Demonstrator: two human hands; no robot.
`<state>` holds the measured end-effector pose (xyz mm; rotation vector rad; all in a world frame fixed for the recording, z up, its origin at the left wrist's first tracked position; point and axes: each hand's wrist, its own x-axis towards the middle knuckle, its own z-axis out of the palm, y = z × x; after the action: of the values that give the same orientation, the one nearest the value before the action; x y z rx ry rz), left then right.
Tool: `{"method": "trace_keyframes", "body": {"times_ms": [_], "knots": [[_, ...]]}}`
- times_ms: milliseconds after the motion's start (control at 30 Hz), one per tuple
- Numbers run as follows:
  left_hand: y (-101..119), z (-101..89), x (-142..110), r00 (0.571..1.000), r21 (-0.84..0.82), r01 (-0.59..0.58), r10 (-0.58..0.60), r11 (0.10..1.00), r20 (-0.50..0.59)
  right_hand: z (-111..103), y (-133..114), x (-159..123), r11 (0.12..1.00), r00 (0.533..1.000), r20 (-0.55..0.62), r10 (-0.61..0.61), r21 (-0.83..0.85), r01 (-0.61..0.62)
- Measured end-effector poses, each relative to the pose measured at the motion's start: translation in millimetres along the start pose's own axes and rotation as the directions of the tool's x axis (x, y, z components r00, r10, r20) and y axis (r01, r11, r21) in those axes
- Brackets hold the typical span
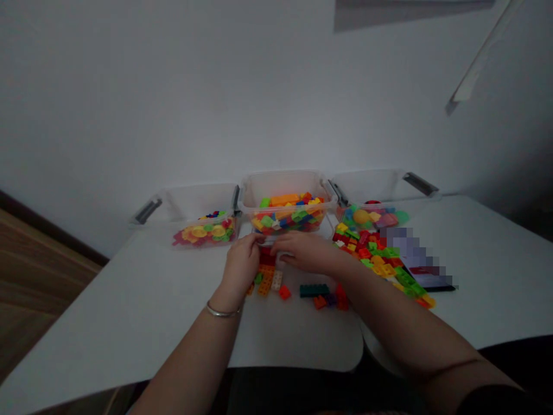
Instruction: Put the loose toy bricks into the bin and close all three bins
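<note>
A red brick (266, 257) lies between my two hands, just in front of the middle plastic box. My left hand (242, 259) is closed at its left side, fingertips bent over its far edge. From the right, my right hand (307, 251) reaches across with bent fingers closed at the brick's right end; its exact grip is partly hidden. Directly below sit an orange brick (266, 281), a green brick (258, 279) and a cream brick (277, 280). A small red-orange brick (284, 293) lies nearby. Right of it are a dark green long brick (314, 290) and an orange brick (319, 302).
A clear box (287, 176) of mixed bricks stands at the back middle. Left and right of it are another clear box (203, 193) and a third clear box (367, 178). Loose bricks (380, 259) spread beside my right forearm, against a dark-edged flat item (436, 285).
</note>
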<state>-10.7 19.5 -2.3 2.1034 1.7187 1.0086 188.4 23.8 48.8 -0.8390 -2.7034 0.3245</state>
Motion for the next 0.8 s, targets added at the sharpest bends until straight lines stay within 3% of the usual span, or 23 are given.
{"method": "trace_keyframes", "body": {"times_ms": [133,233,633,800], "knots": [[-1.8,2.4,0.4,1.000,-0.028,0.002,-0.002,1.000,0.018,23.5,4.4,3.9,1.000,1.000,0.008,-0.002,-0.030,0.002],[-1.8,3.5,0.6,1.000,-0.044,-0.003,0.004,0.999,0.020,28.9,6.2,3.4,0.997,1.000,0.020,0.007,-0.079,-0.006],[4.6,0.5,0.5,0.999,0.008,-0.011,0.010,1.000,0.034,8.8,1.1,-1.6,0.964,0.982,0.113,0.152,-0.237,-0.122],[4.4,0.9,-0.7,0.994,0.121,-0.047,0.034,0.991,0.108,3.0,2.9,-2.5,0.943,0.958,0.162,0.238,-0.275,-0.188]]}}
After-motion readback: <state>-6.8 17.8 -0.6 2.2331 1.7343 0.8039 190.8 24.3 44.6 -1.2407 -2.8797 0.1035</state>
